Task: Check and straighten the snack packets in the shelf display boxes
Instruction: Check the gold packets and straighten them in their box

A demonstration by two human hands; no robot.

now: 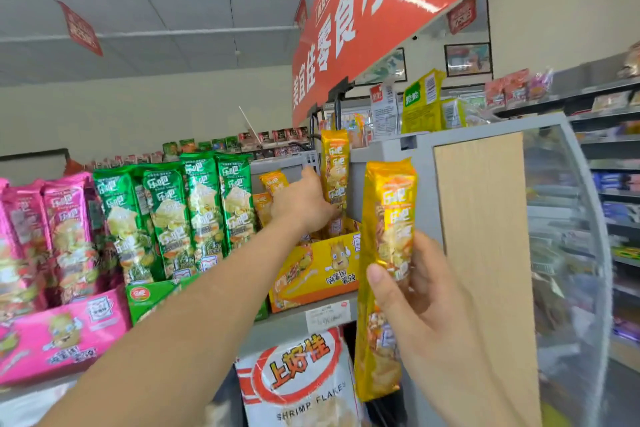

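Snack-aisle shelf [273, 322] dead ahead, and the right hand [426, 291] is clamped around a long yellow packet [388, 236], thumb across its front, holding it upright just in front of the yellow display box [315, 267]. Left hand [304, 204] reaches into that box, up against a standing yellow packet [334, 170]. Gripping or only touching, can't tell, with green packets [194, 211] and pink packets [52, 236] lined upright further left.

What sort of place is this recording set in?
Probably a convenience store: green snack packets in a display box, a price tag on the shelf edge, a red banner overhead.
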